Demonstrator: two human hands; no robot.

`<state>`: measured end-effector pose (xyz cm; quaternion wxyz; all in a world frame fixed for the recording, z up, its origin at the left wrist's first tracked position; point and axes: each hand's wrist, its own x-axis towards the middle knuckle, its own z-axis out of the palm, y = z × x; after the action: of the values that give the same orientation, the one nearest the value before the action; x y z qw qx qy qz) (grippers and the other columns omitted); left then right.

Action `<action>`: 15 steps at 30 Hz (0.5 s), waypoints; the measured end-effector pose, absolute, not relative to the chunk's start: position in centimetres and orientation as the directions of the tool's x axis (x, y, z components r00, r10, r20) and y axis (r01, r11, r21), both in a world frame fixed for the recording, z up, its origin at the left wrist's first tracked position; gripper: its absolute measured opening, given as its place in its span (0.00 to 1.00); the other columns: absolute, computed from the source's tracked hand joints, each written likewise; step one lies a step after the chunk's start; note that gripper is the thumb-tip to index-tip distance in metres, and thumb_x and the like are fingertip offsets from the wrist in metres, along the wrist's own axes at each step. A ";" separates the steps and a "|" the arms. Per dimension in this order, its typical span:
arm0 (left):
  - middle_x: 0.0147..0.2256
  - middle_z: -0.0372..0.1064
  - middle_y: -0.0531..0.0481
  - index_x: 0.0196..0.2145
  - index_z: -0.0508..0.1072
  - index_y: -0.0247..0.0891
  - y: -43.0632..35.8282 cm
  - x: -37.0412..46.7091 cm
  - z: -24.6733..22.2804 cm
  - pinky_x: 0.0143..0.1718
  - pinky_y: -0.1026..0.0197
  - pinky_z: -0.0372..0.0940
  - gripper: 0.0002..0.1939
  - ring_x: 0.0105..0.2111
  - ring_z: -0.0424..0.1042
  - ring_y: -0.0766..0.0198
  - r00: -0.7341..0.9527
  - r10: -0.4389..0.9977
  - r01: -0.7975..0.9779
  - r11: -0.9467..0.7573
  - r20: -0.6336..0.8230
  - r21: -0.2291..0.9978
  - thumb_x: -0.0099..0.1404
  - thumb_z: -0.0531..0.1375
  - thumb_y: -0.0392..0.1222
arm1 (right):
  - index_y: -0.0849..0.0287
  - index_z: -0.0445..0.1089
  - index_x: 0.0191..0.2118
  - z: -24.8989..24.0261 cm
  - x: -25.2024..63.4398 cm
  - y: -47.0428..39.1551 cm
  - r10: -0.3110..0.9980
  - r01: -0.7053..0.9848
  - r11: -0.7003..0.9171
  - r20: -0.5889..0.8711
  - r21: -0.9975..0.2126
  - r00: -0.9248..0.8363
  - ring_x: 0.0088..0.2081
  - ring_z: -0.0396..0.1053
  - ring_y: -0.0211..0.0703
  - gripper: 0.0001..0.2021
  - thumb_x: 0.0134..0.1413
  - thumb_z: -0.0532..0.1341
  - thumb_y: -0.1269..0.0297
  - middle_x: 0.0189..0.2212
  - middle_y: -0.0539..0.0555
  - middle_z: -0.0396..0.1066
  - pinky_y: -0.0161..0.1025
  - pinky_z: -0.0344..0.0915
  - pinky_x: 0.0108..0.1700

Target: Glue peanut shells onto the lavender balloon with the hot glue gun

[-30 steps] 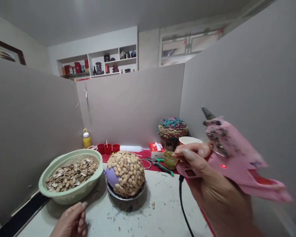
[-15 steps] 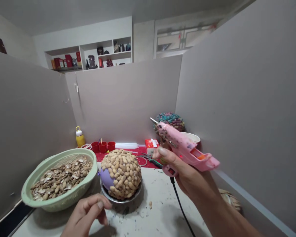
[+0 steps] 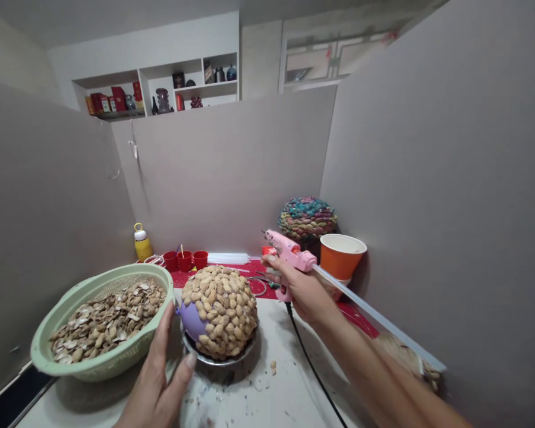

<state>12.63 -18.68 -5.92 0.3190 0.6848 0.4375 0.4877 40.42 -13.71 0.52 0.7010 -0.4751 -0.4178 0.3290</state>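
Observation:
My right hand (image 3: pixel 294 282) grips a pink hot glue gun (image 3: pixel 289 249) by its handle, nozzle pointing up and to the left. A long clear glue stick (image 3: pixel 374 315) sticks out of its back, and a black cord (image 3: pixel 310 356) hangs below. My left hand (image 3: pixel 160 368) is open, thumb and fingers apart, close to the left side of a purple balloon (image 3: pixel 193 321). Peanut shells (image 3: pixel 225 306) cover most of that balloon, leaving a bare purple patch at the left. The balloon rests in a shallow metal dish (image 3: pixel 220 359) on the white table.
Left of the balloon stands a green colander (image 3: pixel 40 351) of peanut shells (image 3: pixel 111 318). Behind are red cups (image 3: pixel 185 261), a yellow bottle (image 3: pixel 142 244) and spare glue sticks (image 3: pixel 227 258). Back right hold an orange bucket (image 3: pixel 341 261) and a colourful shell-covered ball (image 3: pixel 307 217). Grey panels (image 3: pixel 223 172) enclose the table.
My right hand has moved the glue gun farther away and lower, bringing its long glue stick into sight. My left hand has spread its fingers and moved up beside the balloon.

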 end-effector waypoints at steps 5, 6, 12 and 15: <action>0.71 0.41 0.50 0.70 0.43 0.53 -18.1 13.3 -8.9 0.68 0.40 0.39 0.37 0.69 0.42 0.46 0.182 0.760 0.441 -0.630 0.624 0.639 0.68 0.55 0.42 | 0.60 0.72 0.40 -0.8 39.5 -12.6 0.916 -0.187 0.167 0.083 -0.968 0.393 0.33 0.76 0.50 0.23 0.36 0.72 0.55 0.40 0.59 0.77 0.33 0.62 0.20; 0.71 0.39 0.49 0.70 0.40 0.53 -17.8 13.3 -9.2 0.67 0.39 0.42 0.37 0.69 0.42 0.46 0.205 0.742 0.478 -0.645 0.638 0.596 0.69 0.53 0.41 | 0.59 0.73 0.40 -1.0 39.3 -12.6 0.919 -0.199 0.146 0.058 -0.969 0.390 0.32 0.75 0.49 0.24 0.34 0.73 0.56 0.40 0.59 0.77 0.32 0.61 0.19; 0.72 0.33 0.41 0.70 0.30 0.48 -15.8 12.8 -9.3 0.63 0.36 0.50 0.45 0.69 0.41 0.42 0.330 0.655 0.555 -0.717 0.679 0.422 0.67 0.57 0.41 | 0.59 0.76 0.38 -1.7 38.8 -12.4 0.937 -0.227 0.059 -0.025 -0.972 0.349 0.30 0.73 0.44 0.25 0.28 0.75 0.55 0.42 0.58 0.77 0.29 0.53 0.17; 0.72 0.31 0.39 0.70 0.28 0.48 -15.5 13.0 -9.3 0.62 0.35 0.51 0.48 0.68 0.40 0.39 0.352 0.639 0.532 -0.738 0.684 0.416 0.66 0.59 0.42 | 0.60 0.78 0.36 -2.3 38.6 -12.2 0.946 -0.219 0.016 -0.056 -0.976 0.320 0.28 0.70 0.40 0.25 0.26 0.76 0.54 0.40 0.58 0.78 0.27 0.50 0.17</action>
<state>13.00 -15.47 -9.33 0.0605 0.8199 0.3572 0.4432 38.60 -12.22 -2.34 0.6220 -0.5224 -0.3481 0.4680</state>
